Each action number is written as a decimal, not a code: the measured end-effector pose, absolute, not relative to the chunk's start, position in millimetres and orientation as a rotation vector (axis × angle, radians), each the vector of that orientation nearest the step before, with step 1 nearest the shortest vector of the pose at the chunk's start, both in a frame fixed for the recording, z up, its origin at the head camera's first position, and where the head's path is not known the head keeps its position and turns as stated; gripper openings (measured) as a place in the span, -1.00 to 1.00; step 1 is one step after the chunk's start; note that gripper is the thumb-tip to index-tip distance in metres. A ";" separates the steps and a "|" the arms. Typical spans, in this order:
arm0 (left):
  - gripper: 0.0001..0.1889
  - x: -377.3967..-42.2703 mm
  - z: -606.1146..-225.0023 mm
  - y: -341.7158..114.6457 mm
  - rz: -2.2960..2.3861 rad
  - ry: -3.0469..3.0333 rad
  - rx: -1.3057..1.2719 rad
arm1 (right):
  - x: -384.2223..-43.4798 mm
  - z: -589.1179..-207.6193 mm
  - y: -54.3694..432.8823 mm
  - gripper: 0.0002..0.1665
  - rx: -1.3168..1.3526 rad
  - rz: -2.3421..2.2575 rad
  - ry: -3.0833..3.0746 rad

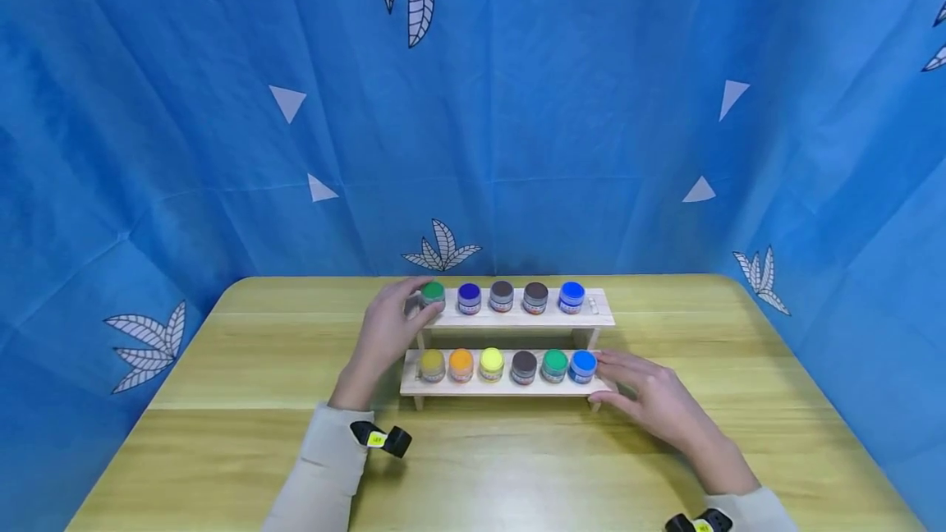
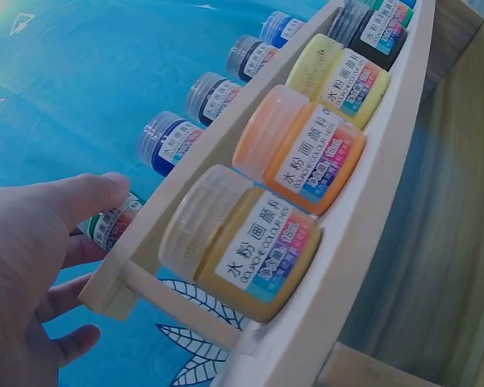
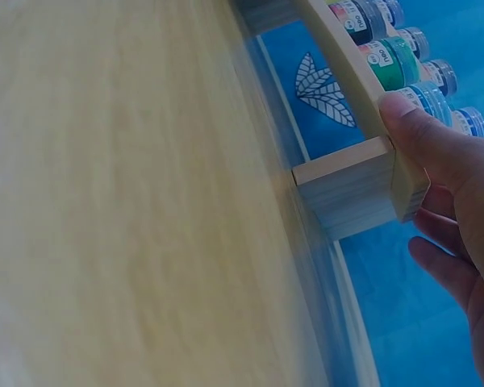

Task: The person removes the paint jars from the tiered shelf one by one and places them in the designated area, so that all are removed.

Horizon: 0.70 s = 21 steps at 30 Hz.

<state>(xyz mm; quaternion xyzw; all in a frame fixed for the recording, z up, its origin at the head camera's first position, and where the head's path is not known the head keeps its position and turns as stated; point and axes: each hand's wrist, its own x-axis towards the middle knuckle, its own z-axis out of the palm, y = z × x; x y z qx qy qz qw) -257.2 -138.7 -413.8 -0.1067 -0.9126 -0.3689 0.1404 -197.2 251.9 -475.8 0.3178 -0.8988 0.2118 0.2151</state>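
A two-tier wooden rack (image 1: 510, 320) stands on the table with a row of small gouache jars on each tier. At the left end of the upper tier, my left hand (image 1: 384, 331) pinches a green paint jar (image 1: 433, 293) between thumb and fingers. The left wrist view shows this jar (image 2: 113, 226) partly covered by the hand. My right hand (image 1: 658, 396) holds the right end of the lower tier, its thumb on the front edge and its fingers behind. Next to that thumb sits a blue paint jar (image 1: 582, 366).
Orange (image 1: 461, 364), yellow (image 1: 491, 364) and ochre (image 1: 432, 365) jars share the lower tier with dark and green ones. Purple-blue (image 1: 469, 298), dark and blue (image 1: 571, 297) jars line the upper tier. Behind the wooden table (image 1: 259, 368) hangs a blue curtain (image 1: 547, 130).
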 end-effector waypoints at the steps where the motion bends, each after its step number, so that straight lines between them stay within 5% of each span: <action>1: -0.49 -256.9 -413.2 -139.4 -1.073 -2.632 -0.302 | -197.4 -475.4 252.1 -0.46 0.879 0.587 -2.501; 21: -0.50 -254.8 -408.2 -181.7 -1.063 -2.546 -0.246 | -199.0 -475.9 251.0 -0.46 0.887 0.587 -2.481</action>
